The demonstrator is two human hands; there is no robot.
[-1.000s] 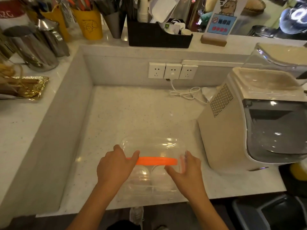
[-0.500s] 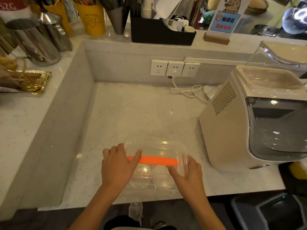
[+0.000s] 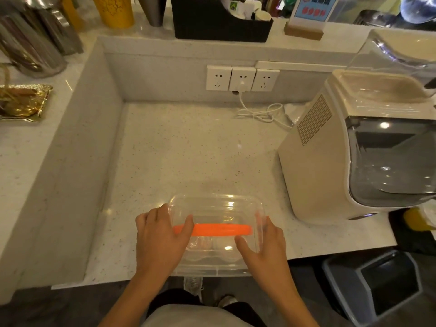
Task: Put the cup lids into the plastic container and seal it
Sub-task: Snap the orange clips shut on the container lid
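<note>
A clear plastic container (image 3: 215, 265) stands at the front edge of the counter. Its transparent lid (image 3: 219, 206) with an orange handle strip (image 3: 219, 230) lies on top. Through the plastic I see two clear domed cup lids (image 3: 226, 250) inside. My left hand (image 3: 160, 239) lies flat on the lid's left side, thumb on the orange strip. My right hand (image 3: 264, 246) presses against the container's right end, fingers along the rim.
A cream machine with a dark window (image 3: 354, 156) stands close to the right. A white cable (image 3: 262, 113) runs from the wall sockets (image 3: 243, 77). Raised ledges hold cups, a black organiser (image 3: 219, 24) and a gold tray (image 3: 21, 102). A grey bin (image 3: 377, 286) sits below right.
Both hands have shifted slightly forward on the lid and settled on it. The camera has tilted down; the container stays where it was.
</note>
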